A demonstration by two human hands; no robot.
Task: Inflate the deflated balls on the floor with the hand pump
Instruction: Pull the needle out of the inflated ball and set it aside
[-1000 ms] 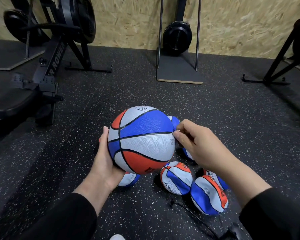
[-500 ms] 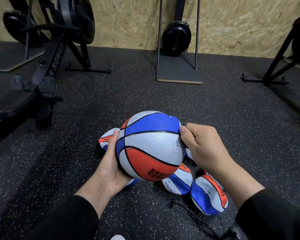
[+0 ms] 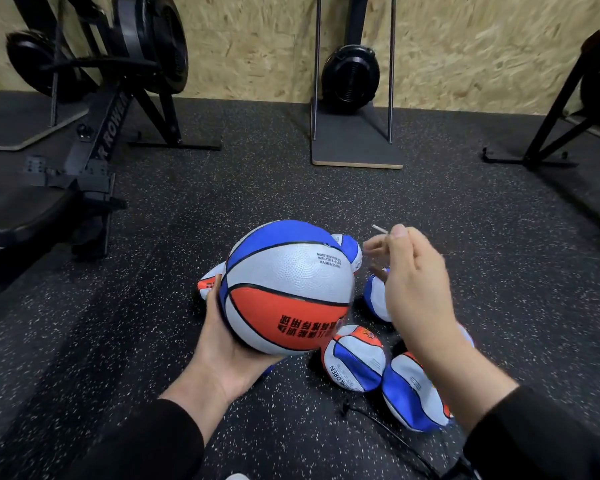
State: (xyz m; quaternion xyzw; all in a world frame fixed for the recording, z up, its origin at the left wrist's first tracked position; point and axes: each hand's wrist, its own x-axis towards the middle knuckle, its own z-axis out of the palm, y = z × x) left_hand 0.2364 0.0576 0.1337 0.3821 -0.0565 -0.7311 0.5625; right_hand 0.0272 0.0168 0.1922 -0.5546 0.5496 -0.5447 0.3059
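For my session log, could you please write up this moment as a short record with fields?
left hand: left hand cups the inflated ball from below, off the floor
right hand: right hand pinches the pump needle, clear of the ball
floor: deflated balls lie clustered on the speckled rubber floor
hose: thin black hose lies near the bottom edge
background: rowing machine at left

inflated ball (image 3: 288, 289): round, off floor; deflated balls (image 3: 355, 358): crumpled, floor
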